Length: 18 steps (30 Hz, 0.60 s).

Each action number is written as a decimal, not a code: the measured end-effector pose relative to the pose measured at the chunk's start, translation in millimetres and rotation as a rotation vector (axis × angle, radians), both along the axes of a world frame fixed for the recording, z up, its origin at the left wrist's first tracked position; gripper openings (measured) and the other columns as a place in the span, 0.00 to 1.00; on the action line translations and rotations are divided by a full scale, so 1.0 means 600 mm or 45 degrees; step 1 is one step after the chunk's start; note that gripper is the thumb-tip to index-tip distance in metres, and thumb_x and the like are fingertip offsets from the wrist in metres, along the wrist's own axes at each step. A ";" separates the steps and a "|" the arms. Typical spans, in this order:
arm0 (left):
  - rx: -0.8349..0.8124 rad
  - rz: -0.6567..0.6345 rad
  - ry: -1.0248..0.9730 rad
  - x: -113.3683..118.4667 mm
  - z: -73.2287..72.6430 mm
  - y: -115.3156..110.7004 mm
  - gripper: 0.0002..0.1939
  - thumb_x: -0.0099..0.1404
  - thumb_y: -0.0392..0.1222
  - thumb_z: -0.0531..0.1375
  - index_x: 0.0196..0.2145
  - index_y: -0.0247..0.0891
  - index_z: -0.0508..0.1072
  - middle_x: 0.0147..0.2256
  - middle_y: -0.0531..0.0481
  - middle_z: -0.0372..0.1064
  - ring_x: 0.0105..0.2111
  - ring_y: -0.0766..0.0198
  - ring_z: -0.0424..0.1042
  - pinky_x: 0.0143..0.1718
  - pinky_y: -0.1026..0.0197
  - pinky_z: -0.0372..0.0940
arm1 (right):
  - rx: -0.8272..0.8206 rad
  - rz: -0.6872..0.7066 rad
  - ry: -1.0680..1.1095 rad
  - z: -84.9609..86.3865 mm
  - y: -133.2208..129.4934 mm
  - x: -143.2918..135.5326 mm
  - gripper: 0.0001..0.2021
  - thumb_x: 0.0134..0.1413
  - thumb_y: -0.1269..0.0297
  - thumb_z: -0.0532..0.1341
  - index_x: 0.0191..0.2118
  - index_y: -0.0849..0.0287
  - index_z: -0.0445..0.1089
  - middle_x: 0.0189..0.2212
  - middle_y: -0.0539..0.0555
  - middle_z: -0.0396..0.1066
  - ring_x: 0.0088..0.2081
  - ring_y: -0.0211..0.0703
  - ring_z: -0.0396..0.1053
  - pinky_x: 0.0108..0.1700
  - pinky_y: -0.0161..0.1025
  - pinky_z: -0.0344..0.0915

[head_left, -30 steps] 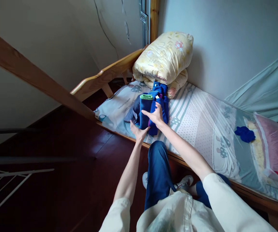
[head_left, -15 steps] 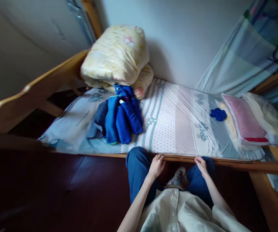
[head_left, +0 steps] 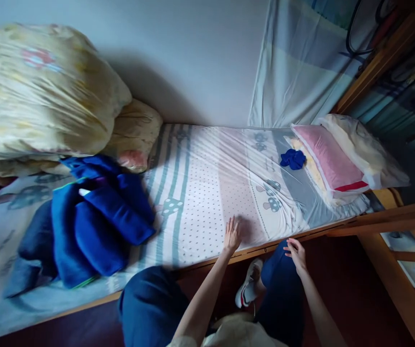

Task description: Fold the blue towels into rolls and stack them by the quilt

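Note:
My left hand [head_left: 232, 235] is open, fingers stretched out over the patterned bedsheet [head_left: 202, 193] at the bed's near edge. Whether it touches the cloth I cannot tell. Just above my bent knee, to the right, my right hand [head_left: 297, 254] holds nothing; its fingers are slightly curled and apart. The sheet has dots, stripes and mushroom prints, with wrinkles toward the right. Folded blue clothes [head_left: 101, 226] lie on the left part of the bed, beside a darker grey-blue garment [head_left: 37, 241]. A small crumpled dark blue cloth [head_left: 293, 159] rests near the pink pillow [head_left: 333, 156].
A big yellow bundled quilt [head_left: 48, 96] sits at the left end against the wall. A pale curtain [head_left: 287, 72] hangs behind the right end. The wooden bed rail [head_left: 391, 217] runs along the front right. A clear plastic-wrapped bundle [head_left: 369, 154] lies behind the pillow.
The view has moved closer and turned right. My left hand has gone from the bed's wooden edge to over the sheet. My right hand has come off the edge, its fingers spreading.

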State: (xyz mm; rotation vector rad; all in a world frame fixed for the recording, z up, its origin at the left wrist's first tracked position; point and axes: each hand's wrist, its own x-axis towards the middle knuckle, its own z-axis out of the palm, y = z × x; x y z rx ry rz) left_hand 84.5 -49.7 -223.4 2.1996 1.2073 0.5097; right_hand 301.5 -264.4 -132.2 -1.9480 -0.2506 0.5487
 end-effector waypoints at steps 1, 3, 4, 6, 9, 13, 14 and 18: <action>0.011 0.046 -0.008 0.005 -0.011 0.009 0.23 0.70 0.36 0.50 0.59 0.34 0.70 0.68 0.32 0.59 0.71 0.45 0.54 0.69 0.35 0.52 | -0.012 0.036 -0.044 -0.006 0.015 0.023 0.28 0.38 0.41 0.70 0.42 0.59 0.78 0.38 0.61 0.81 0.35 0.55 0.81 0.32 0.45 0.78; 0.060 0.080 -0.035 0.007 -0.030 0.020 0.24 0.71 0.38 0.50 0.62 0.35 0.69 0.68 0.33 0.59 0.71 0.46 0.53 0.70 0.37 0.51 | -0.046 0.117 -0.142 -0.015 0.056 0.081 0.26 0.41 0.43 0.69 0.41 0.59 0.79 0.41 0.63 0.80 0.40 0.57 0.80 0.37 0.47 0.78; 0.088 0.081 -0.044 0.004 -0.039 0.022 0.25 0.71 0.40 0.50 0.64 0.35 0.68 0.68 0.34 0.59 0.71 0.47 0.53 0.71 0.38 0.50 | -0.062 0.158 -0.199 -0.018 0.084 0.115 0.24 0.42 0.45 0.68 0.41 0.58 0.79 0.43 0.64 0.80 0.42 0.57 0.79 0.40 0.48 0.78; 0.124 0.086 -0.031 -0.002 -0.052 0.020 0.27 0.71 0.42 0.52 0.66 0.37 0.66 0.69 0.36 0.58 0.72 0.48 0.52 0.71 0.39 0.49 | -0.090 0.238 -0.320 -0.023 0.156 0.186 0.23 0.46 0.47 0.66 0.45 0.58 0.79 0.50 0.65 0.78 0.48 0.57 0.77 0.45 0.48 0.76; 0.100 0.115 0.042 -0.008 -0.065 0.013 0.29 0.70 0.42 0.53 0.67 0.40 0.65 0.69 0.39 0.57 0.72 0.48 0.51 0.72 0.40 0.48 | -0.199 0.356 -0.484 -0.031 0.298 0.281 0.24 0.54 0.52 0.61 0.54 0.58 0.76 0.59 0.66 0.72 0.57 0.56 0.70 0.57 0.51 0.70; 0.087 0.105 0.088 -0.016 -0.081 0.005 0.33 0.69 0.41 0.54 0.71 0.44 0.60 0.71 0.40 0.54 0.72 0.45 0.51 0.71 0.37 0.49 | -0.495 0.336 -0.604 -0.045 0.508 0.365 0.22 0.60 0.62 0.59 0.58 0.61 0.73 0.66 0.68 0.62 0.69 0.57 0.56 0.69 0.56 0.51; 0.100 0.105 0.096 -0.019 -0.087 0.004 0.34 0.69 0.41 0.54 0.71 0.45 0.58 0.71 0.41 0.54 0.72 0.45 0.52 0.71 0.37 0.49 | -0.554 0.299 -0.580 -0.048 0.554 0.379 0.21 0.61 0.64 0.59 0.58 0.62 0.73 0.67 0.69 0.60 0.69 0.57 0.54 0.69 0.56 0.49; 0.166 0.066 0.123 -0.032 -0.109 -0.003 0.39 0.68 0.41 0.56 0.74 0.51 0.50 0.70 0.44 0.56 0.70 0.46 0.56 0.70 0.38 0.53 | -0.595 0.081 -0.392 -0.047 0.681 0.411 0.21 0.61 0.67 0.60 0.59 0.68 0.73 0.68 0.76 0.54 0.69 0.58 0.51 0.65 0.58 0.48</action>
